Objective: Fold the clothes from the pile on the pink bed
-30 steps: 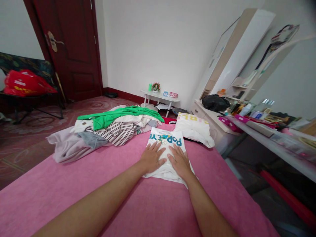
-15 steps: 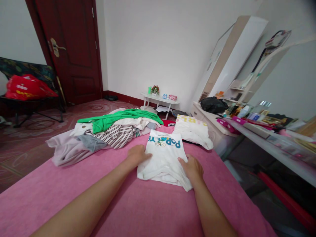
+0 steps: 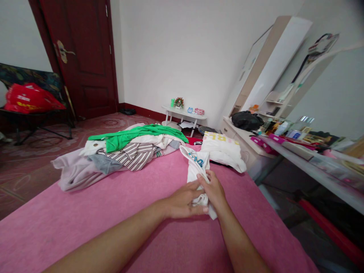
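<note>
Pink cloth (image 3: 113, 212) covers the broad surface, with a dark red door (image 3: 79, 57) and a small white table (image 3: 184, 111) beyond it. Near the middle lies the white shirt (image 3: 196, 167) with blue lettering, bunched into a narrow, creased strip. At its near end, the left hand (image 3: 183, 201) reaches in from the side, fingers against the fabric; whether they close on it I cannot tell. The right hand (image 3: 214, 189) grips the shirt's right side between thumb and fingers. Just beyond sits a white bundle (image 3: 223, 148) with yellow letters, while a green garment (image 3: 136, 132) tops the heap to the left
</note>
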### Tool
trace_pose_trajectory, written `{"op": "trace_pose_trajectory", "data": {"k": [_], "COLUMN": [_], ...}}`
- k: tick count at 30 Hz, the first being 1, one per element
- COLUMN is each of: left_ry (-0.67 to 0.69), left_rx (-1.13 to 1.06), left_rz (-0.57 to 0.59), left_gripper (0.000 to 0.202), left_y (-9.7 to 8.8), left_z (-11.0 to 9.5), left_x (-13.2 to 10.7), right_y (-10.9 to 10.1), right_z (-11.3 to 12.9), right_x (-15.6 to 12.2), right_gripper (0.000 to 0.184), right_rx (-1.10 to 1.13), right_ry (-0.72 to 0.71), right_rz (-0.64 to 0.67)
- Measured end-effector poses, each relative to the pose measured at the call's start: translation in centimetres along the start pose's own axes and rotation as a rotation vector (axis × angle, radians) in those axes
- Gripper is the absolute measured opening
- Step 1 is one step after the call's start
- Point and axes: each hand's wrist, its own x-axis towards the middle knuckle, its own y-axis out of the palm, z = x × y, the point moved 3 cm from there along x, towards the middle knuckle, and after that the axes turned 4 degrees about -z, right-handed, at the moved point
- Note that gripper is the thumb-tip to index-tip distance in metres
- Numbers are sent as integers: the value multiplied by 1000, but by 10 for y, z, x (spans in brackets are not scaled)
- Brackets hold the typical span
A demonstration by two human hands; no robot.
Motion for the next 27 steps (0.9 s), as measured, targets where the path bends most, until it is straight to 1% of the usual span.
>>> {"op": "trace_pose_trajectory", "data": {"k": [1, 2, 3, 4, 6, 8, 9, 11, 12, 14, 16, 17, 18, 20, 22, 23, 25, 27], "left_ry": [13, -1, -45, -114, -270, -361, -378, -399, -418, -473, -528, -548, -562, -570, -562, -554, -530, -505], "left_rx": [-25, -59, -100, -144, -204, -197, -167, -76, -21, 103, 212, 256, 292, 346, 385, 398, 411, 415], "left_rz": [-8, -37, -89, -165, -368, -552, -611, -665, -664, -614, -525, -482, -451, -418, -410, -409, -409, -402], "left_gripper": [46, 43, 42, 43, 47, 47, 45, 41, 40, 38, 35, 34, 32, 31, 30, 29, 26, 24], "left_y": [3, 5, 5, 3, -5, -16, -21, -29, -32, -32, -28, -25, -22, -19, -18, -18, -19, -19], "left_z": [0, 2, 7, 14, 33, 49, 56, 65, 69, 73, 75, 75, 74, 74, 74, 74, 74, 73], "left_x": [0, 0, 1, 1, 1, -2, -4, -7, -9, -10, -9, -8, -7, -4, -2, -1, -1, 0], "right_y": [2, 3, 4, 4, 5, 4, 2, -4, -9, -23, -41, -51, -61, -78, -92, -97, -103, -102], "right_z": [-5, -10, -15, -18, -19, -14, -9, 2, 8, 17, 24, 26, 28, 34, 41, 44, 46, 39], "right_x": [1, 1, 2, 2, 1, -3, -5, -7, -7, 1, 17, 30, 46, 84, 127, 148, 188, 218], "right_gripper": [57, 58, 55, 50, 38, 33, 33, 35, 37, 39, 40, 40, 40, 41, 42, 42, 42, 42], "right_rx": [30, 61, 87, 104, 124, 176, 210, 254, 250, 204, 118, 67, 16, -87, -203, -273, -425, -562], "right_ry": [-4, -14, -28, -41, -60, -73, -77, -90, -106, -162, -238, -272, -304, -371, -431, -438, -402, -337], "right_rz": [1, 4, 7, 6, 0, -8, -27, -112, -173, -306, -426, -482, -527, -574, -584, -592, -610, -626]}}
